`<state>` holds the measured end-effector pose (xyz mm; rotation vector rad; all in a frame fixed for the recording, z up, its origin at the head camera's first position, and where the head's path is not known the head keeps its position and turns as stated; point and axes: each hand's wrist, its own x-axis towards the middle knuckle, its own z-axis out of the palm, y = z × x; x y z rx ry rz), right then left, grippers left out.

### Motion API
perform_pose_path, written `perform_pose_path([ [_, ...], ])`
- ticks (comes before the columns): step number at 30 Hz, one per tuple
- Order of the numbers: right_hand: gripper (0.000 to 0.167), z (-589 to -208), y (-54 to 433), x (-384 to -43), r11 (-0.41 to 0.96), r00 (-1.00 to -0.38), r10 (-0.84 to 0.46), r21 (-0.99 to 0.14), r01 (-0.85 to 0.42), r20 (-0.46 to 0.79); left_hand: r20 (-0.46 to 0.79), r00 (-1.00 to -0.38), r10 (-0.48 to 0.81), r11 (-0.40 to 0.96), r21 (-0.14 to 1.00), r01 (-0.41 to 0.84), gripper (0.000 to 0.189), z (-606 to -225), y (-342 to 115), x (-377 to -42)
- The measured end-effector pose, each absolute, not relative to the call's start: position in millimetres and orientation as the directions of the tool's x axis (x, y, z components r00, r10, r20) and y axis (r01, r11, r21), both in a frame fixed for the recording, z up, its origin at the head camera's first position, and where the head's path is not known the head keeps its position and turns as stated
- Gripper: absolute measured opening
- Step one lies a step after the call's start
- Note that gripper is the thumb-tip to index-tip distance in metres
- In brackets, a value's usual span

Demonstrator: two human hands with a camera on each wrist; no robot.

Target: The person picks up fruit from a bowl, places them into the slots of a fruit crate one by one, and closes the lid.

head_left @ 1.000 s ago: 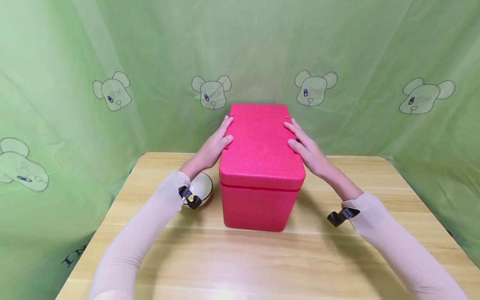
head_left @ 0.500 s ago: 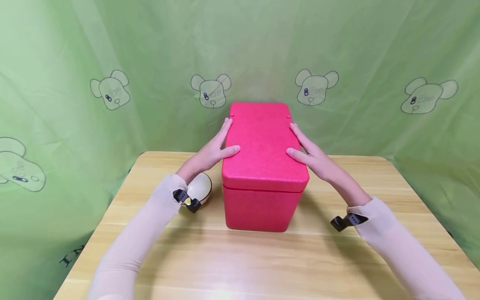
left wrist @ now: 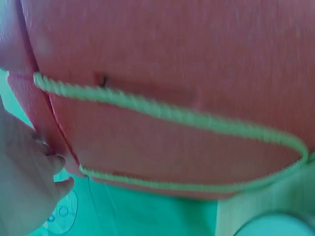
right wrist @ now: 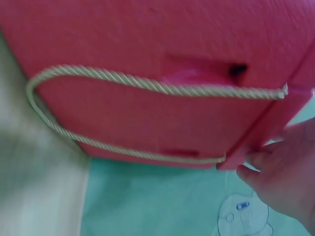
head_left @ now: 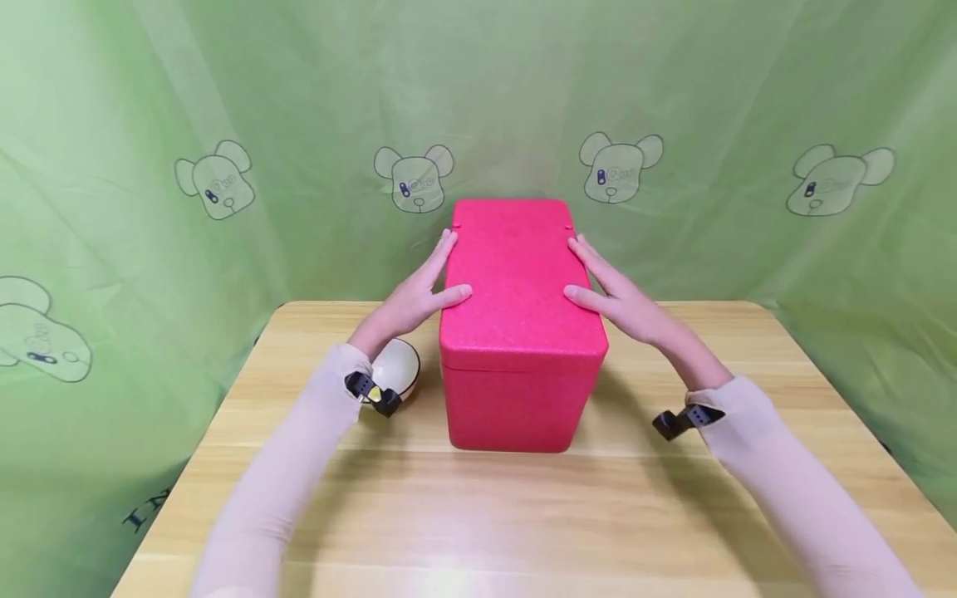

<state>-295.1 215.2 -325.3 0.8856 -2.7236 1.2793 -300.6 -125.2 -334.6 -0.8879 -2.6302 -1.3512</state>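
Observation:
A red foam box (head_left: 516,411) stands on the wooden table, topped by its matching lid (head_left: 519,282). Only a thin seam shows between lid and box at the front. My left hand (head_left: 409,303) lies along the lid's left edge, thumb on top and straight fingers at the side. Mirroring it on the right edge, my right hand (head_left: 626,301) also has its thumb over the top. The left wrist view shows a rope loop (left wrist: 162,110) on the box's left side. A twisted rope handle (right wrist: 128,81) hangs on the right side.
A white bowl (head_left: 398,367) with a dark rim sits left of the box, partly behind my left wrist. The wooden table (head_left: 478,523) runs in front of the box. Green cloth (head_left: 516,91) printed with bear heads hangs behind and at both sides.
The seam under the lid at the front has narrowed as the lid sank onto the box. Both thumbs moved onto the top nearer the front.

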Motion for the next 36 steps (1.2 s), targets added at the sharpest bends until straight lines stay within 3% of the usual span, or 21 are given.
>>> perform_pose_path([
  [4,0.075,-325.5,217.0,-307.5,0.554,-0.828,-0.496,-0.640,-0.533,0.261,0.330,-0.822,0.464,0.513,0.656,0.553,0.094,-337.7,-127.4,-305.0],
  [16,0.070,-338.6,214.4,-304.0,0.479,-0.798,-0.507,-0.663,-0.576,0.327,0.411,-0.800,0.437,0.443,0.675,0.590,0.085,-354.2,-120.3,-294.9],
  [23,0.073,-326.5,219.4,-313.4,0.525,-0.809,-0.521,-0.644,-0.556,0.274,0.363,-0.828,0.428,0.575,0.598,0.559,0.086,-339.2,-125.4,-302.3],
  [30,0.075,-303.9,221.4,-335.8,0.586,-0.824,-0.513,-0.603,-0.541,0.240,0.338,-0.825,0.453,0.583,0.588,0.561,0.085,-318.4,-138.9,-332.8],
  [36,0.073,-309.3,221.8,-349.0,0.585,-0.825,-0.521,-0.611,-0.533,0.221,0.322,-0.812,0.486,0.607,0.544,0.579,0.083,-325.9,-135.0,-340.0],
])
